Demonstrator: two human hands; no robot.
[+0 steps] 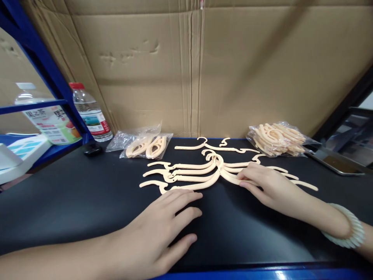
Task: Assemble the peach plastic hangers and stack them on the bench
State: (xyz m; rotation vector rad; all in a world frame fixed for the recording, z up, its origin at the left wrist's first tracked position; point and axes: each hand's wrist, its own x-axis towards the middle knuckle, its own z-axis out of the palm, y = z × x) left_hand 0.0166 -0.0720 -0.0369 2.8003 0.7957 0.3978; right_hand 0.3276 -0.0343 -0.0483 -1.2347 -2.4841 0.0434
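Observation:
Several cream plastic hangers [198, 173] lie fanned out on the black table top [72, 194]. My left hand [166, 225] rests flat on the table just in front of them, fingers stretched out, fingertips near the closest hanger. My right hand [268, 184], with a pale bead bracelet [349, 229] on its wrist, lies on the right ends of the hangers, its fingers pressing on them. One more hanger [215, 147] lies apart behind the fan.
A clear bag of hangers [276, 138] sits at the back right, and a smaller bag [148, 146] at the back left. A water bottle [90, 112] stands by the blue shelf frame [43, 66]. A cardboard wall [204, 66] closes the back. A dark tray [340, 155] is at right.

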